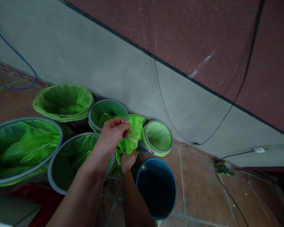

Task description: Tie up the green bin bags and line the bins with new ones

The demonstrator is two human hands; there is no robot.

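A bright green plastic bag hangs bunched between my hands, among the bins by the wall. Its upper edge is pinched in the fingers of my left hand. Lower down, my right hand is closed on the gathered part of the bag, its fingers partly hidden by the plastic. Just to the right of my right hand stands a dark blue bin with no green liner showing. A small bin lined in green is behind it, against the wall.
Left of my hands stand several green-lined bins, including a large grey-rimmed one and a bag-topped one near the wall. A red object lies at lower left. Black cable crosses the tiled floor near a can-like object.
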